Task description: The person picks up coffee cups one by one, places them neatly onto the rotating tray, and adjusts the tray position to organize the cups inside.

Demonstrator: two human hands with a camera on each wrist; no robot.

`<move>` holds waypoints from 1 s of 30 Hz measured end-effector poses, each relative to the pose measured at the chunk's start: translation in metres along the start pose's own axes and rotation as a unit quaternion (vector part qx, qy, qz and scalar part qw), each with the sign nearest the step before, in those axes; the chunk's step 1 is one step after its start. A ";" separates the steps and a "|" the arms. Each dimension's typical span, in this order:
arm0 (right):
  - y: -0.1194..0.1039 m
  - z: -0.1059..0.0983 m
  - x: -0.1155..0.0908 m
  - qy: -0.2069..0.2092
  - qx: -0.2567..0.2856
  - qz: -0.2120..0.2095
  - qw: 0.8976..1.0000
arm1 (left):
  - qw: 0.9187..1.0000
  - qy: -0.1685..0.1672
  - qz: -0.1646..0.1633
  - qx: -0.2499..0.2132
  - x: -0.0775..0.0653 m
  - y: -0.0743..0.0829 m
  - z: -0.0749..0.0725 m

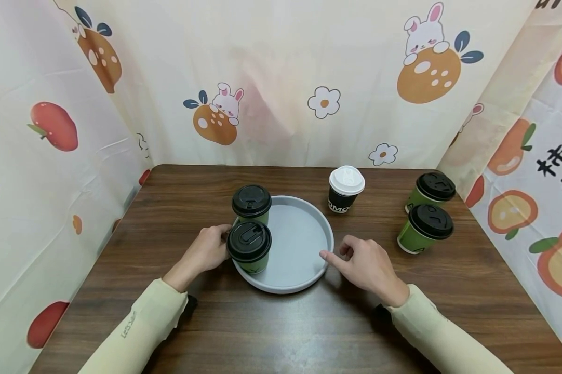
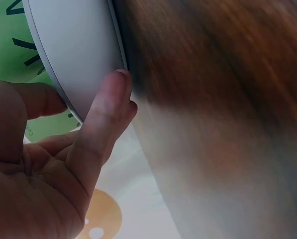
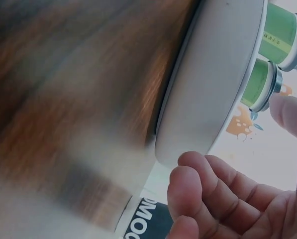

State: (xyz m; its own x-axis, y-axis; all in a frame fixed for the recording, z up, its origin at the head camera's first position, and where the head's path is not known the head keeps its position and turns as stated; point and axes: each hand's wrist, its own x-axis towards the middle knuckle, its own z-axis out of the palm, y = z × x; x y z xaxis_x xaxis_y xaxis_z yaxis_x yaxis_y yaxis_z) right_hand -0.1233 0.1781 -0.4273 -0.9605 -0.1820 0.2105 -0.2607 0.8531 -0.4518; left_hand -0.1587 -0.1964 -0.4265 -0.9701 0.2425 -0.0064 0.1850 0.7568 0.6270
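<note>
"Printed fabric formed the rear and side walls of the work area, and a brown wood-grain tabletop formed the work surface. Where was the tray located?"

"The round grey tray was located near the middle of the tabletop, between the two hands."

"What was the state of the left hand?"

"The left hand pinched the left edge of the tray: the thumb was at the upper rim, and the fingers lay along the outer wall."

"And the right hand?"

"The right hand held nothing. Its thumb extended toward the right side of the rim, and its other fingers were loosely bent near the outer wall. Thumb contact could not be determined."

"Which items did the tray carry?"

"A front cup and a rear cup, both green with black lids, stood upright at its left side."

"Which items stood outside it?"

"A white-lidded cup stood upright beyond the tray, toward its right rear. Farther right stood a nearer green cup and a farther green cup, both black-lidded, close together."
</note>
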 end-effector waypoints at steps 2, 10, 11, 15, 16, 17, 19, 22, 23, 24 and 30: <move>0.002 -0.001 0.002 0.006 0.005 0.002 1.000 | 1.000 0.000 0.000 -0.001 0.000 -0.001 0.000; 0.009 -0.005 0.010 0.017 0.023 0.019 0.999 | 1.000 -0.015 -0.011 -0.025 0.001 -0.003 0.002; 0.010 -0.005 0.011 0.019 0.025 0.024 0.999 | 0.999 -0.017 -0.013 -0.028 0.002 -0.002 0.002; 0.015 -0.007 0.016 0.027 0.035 0.041 0.998 | 0.999 -0.025 -0.021 -0.037 0.002 -0.002 0.001; 0.016 -0.007 0.018 0.026 0.037 0.046 0.998 | 0.999 -0.026 -0.022 -0.037 0.003 -0.002 0.001; 0.017 -0.007 0.019 0.026 0.038 0.050 0.998 | 0.999 -0.026 -0.022 -0.037 0.003 -0.002 0.002; 0.018 -0.007 0.021 0.026 0.045 0.058 0.997 | 0.999 -0.027 -0.023 -0.039 0.002 -0.002 0.002; 0.020 -0.007 0.025 0.030 0.058 0.066 0.996 | 0.998 -0.027 -0.024 -0.045 0.002 -0.002 0.002; 0.021 -0.007 0.027 0.033 0.064 0.067 0.995 | 0.998 -0.027 -0.025 -0.047 0.002 -0.001 0.002; 0.021 -0.007 0.028 0.037 0.069 0.067 0.995 | 0.998 -0.027 -0.026 -0.048 0.002 -0.001 0.002; 0.026 -0.006 0.036 0.068 0.095 0.065 0.991 | 0.999 -0.023 -0.026 -0.041 0.001 0.000 0.001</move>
State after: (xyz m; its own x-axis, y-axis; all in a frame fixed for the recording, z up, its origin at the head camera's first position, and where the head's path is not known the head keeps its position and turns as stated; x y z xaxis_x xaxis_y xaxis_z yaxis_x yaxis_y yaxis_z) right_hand -0.1640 0.1964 -0.4260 -0.9685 0.0020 0.2490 -0.1619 0.7549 -0.6356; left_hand -0.1594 -0.1953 -0.4276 -0.9695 0.2330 -0.0760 0.1187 0.7178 0.6861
